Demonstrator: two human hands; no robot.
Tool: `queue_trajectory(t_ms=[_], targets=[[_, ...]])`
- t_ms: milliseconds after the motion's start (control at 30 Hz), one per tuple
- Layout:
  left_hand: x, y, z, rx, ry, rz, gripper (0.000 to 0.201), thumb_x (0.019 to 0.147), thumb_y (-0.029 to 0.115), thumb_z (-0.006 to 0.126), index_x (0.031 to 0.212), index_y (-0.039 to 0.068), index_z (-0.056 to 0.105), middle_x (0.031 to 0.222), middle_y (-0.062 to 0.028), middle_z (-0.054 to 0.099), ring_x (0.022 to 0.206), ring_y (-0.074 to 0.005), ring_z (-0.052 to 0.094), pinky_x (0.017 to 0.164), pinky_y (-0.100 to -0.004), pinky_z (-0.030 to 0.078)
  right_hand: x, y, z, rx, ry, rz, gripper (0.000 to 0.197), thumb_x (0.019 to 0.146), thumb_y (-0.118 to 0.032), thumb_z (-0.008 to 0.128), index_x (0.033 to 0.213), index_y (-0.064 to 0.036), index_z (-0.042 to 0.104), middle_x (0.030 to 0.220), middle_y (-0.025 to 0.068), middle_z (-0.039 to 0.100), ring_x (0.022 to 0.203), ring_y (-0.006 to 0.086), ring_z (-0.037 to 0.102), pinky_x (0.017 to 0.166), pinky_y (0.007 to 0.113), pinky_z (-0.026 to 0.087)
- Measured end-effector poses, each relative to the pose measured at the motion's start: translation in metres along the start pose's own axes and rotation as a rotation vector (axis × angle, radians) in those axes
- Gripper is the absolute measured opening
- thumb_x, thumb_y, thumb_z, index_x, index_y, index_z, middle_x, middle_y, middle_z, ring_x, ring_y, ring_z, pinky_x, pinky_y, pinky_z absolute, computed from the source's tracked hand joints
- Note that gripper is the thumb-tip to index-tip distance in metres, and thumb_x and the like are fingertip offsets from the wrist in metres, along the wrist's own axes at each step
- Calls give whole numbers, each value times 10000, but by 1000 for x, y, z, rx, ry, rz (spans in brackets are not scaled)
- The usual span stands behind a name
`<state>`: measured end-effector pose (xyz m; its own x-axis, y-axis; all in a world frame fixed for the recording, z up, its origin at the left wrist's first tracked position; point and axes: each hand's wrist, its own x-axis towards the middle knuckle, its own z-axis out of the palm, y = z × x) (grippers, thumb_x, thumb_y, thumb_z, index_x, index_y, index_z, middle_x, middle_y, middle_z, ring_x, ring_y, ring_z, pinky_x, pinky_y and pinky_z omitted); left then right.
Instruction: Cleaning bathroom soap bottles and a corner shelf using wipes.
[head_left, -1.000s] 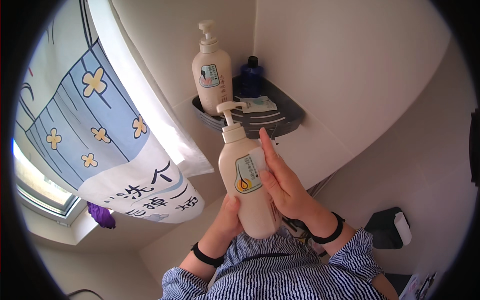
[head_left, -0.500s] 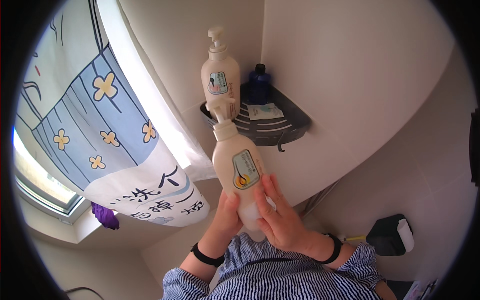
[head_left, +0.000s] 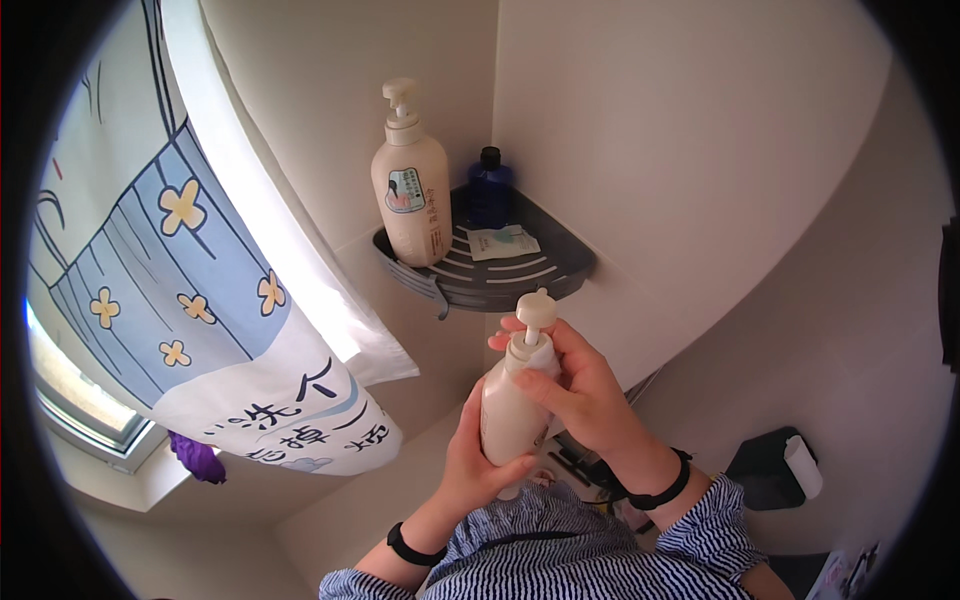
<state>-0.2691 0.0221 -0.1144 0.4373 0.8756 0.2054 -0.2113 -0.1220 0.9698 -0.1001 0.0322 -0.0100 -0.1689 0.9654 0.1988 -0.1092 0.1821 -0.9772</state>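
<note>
A cream pump bottle (head_left: 507, 422) is held upright, slightly tilted, in front of me. My left hand (head_left: 478, 452) wraps round its lower body, thumb across the front. Up at the shoulder, my right hand (head_left: 583, 392) curls round the bottle just below the pump head (head_left: 536, 311). Between those fingers and the neck shows a bit of white, thin material (head_left: 546, 356), which looks like a cloth or wipe; most of it is hidden. The bottle's label is turned mostly out of sight.
Beyond my hands, a dark grey corner shelf (head_left: 520, 287) carries another cream pump bottle (head_left: 412, 185), a dark blue bottle (head_left: 490, 192) and a flat white packet (head_left: 503, 242). A patterned curtain (head_left: 215, 275) hangs at the left. At the right is a black holder with a white roll (head_left: 802, 466).
The bottle has come down and to the right, away from the shelf, and its label has turned aside. My right hand has gone from the bottle's lower side to its neck.
</note>
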Motion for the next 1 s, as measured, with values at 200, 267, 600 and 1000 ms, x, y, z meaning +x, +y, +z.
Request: queue_trajectory(t_ms=[200,267,600,1000], targets=[[-1,7,3,522,145,87,1066,664,323,882,1507,5,311,1413,-188,503,1263,-348,513,1044,-452,433,-2,12,9,48,166,-40,327,913,-95,684,1202,-39,542,1114,57,615,1071,136,588,955,317,491],[-1,11,8,635,179,133,1060,654,316,883,1501,7,325,1397,-183,514,1236,-360,521,1027,-460,439,-4,13,11,53,204,-9,275,911,-63,675,1155,-50,549,1096,48,603,1111,161,591,979,338,485],[-4,3,2,-10,49,-5,1056,702,263,881,1527,7,273,1423,-176,503,1304,-274,514,1055,-412,447,-8,5,2,83,92,-81,407,922,-87,694,1303,-12,571,1227,92,653,1093,158,628,983,321,495],[-10,-10,-17,488,192,145,1048,629,290,904,1483,5,369,1367,-184,539,1253,-340,524,1058,-440,428,-4,-18,-23,161,234,-239,348,1066,-165,463,1333,35,561,1376,143,579,1300,272,540,1140,401,371]])
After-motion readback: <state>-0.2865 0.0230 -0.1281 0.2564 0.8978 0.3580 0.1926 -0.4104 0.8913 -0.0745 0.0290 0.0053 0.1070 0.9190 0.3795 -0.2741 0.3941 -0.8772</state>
